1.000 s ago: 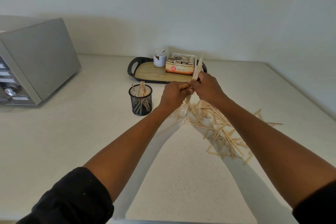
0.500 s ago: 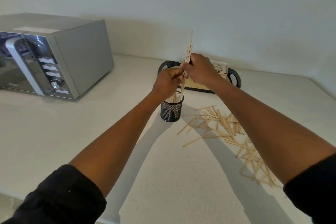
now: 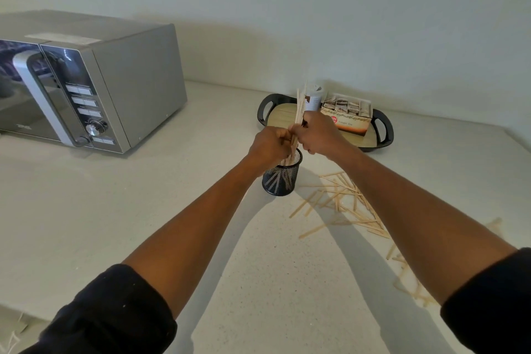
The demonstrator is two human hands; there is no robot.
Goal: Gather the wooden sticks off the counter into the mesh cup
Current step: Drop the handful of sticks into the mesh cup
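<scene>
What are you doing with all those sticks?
A person is picking sticks off the counter. Both hands, left and right, grip an upright bundle right above the black mesh cup, which already has sticks in it. Many loose sticks still lie to its right.

Both hands (image 3: 296, 141) gripping sticks (image 3: 300, 106), above mesh cup (image 3: 282, 179)

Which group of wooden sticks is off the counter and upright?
The bundle of sticks that both hands grip above the mesh cup; the loose sticks lie flat.
</scene>
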